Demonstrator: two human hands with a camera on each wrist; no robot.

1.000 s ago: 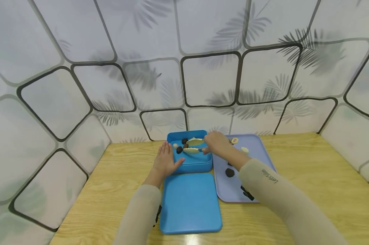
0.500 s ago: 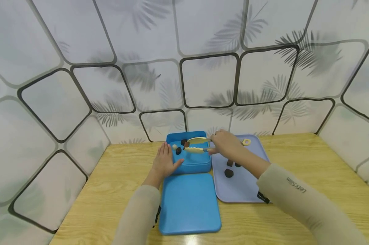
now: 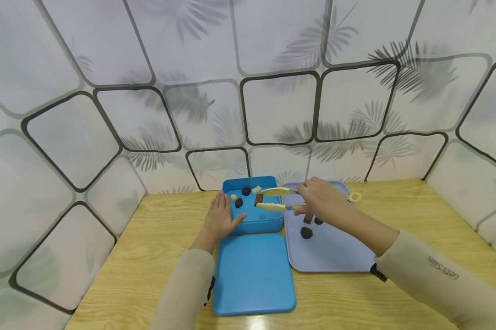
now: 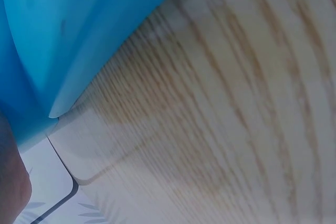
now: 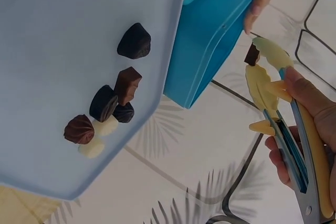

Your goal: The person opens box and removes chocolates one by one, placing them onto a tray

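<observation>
My right hand [image 3: 324, 198] grips a pair of tongs [image 3: 274, 207] with scalloped yellow tips. Pinched at the tips is a brown block-shaped chocolate [image 5: 252, 54], above the blue box [image 3: 258, 225]. My left hand [image 3: 220, 220] lies with straight fingers along the box's left side, thumb toward its front. Inside the box are dark chocolates [image 3: 246, 191] and white ones [image 3: 256, 189]. On the lilac tray [image 5: 47, 51] lie several more: a dark one [image 5: 134, 41], a brown bar [image 5: 127, 85], a swirled brown piece [image 5: 79, 129] and white ones [image 5: 91, 147].
A flat blue lid [image 3: 253, 275] lies on the wooden table [image 3: 128, 256] in front of the box. The lilac tray stands right beside the box. Behind everything rises a patterned backdrop [image 3: 280, 110].
My right hand has drawn to the right with the tongs, and the brown chocolate has come along between the tips. A white chocolate in the box now shows fully. The left hand stays put.
</observation>
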